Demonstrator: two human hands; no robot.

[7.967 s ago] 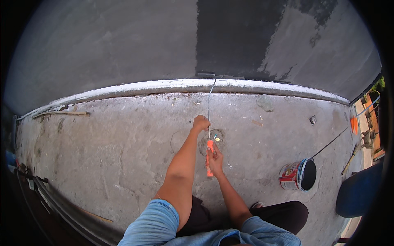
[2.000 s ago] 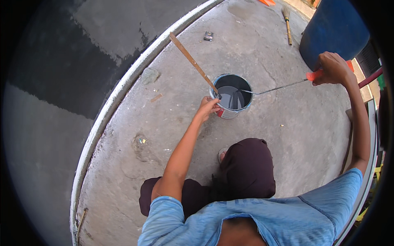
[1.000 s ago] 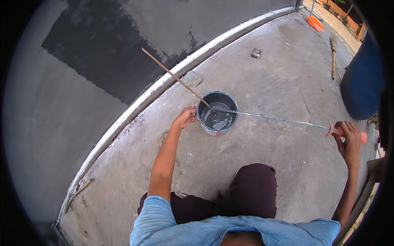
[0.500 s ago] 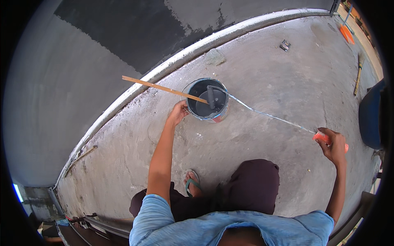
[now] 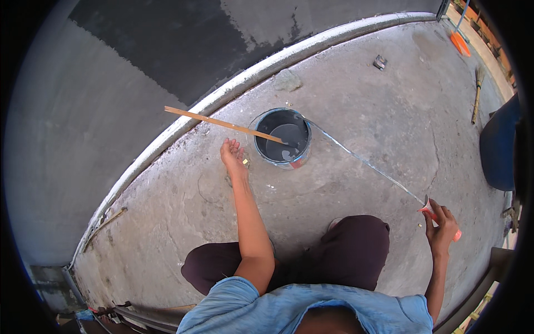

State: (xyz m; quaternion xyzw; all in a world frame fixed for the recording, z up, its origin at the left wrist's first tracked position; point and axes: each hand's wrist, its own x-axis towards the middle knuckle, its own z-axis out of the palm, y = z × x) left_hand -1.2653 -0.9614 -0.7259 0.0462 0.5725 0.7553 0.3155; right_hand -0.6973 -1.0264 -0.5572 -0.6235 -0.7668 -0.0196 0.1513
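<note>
Painting by roller, viewed from above. The bucket (image 5: 301, 162), holding dark grey paint (image 5: 276, 146), stands upright on the concrete floor (image 5: 345, 192) between the two hands. The right hand (image 5: 443, 227) has its grip clamped on the orange handle (image 5: 457, 236); the metal rod (image 5: 378, 162) slopes from there to the bucket's far right rim. The roller head cannot be made out with certainty inside the dark bucket. The left hand (image 5: 233, 157), its grip apart with palm upturned and fingers loosely curled, lies near the bucket's left side. A wooden stick (image 5: 214, 121) leans out over the left rim, obstructing that side, and reaches across the white ledge (image 5: 239, 87) in the view. Beyond the ledge, the wall (image 5: 167, 47) bears a darker patch. A small box (image 5: 380, 62) lies on the floor toward the upper right; further right are an orange dustpan (image 5: 460, 44), a broom (image 5: 477, 94) and a blue barrel (image 5: 499, 147). The dark-trousered knees (image 5: 356, 250) occupy the foreground.
</note>
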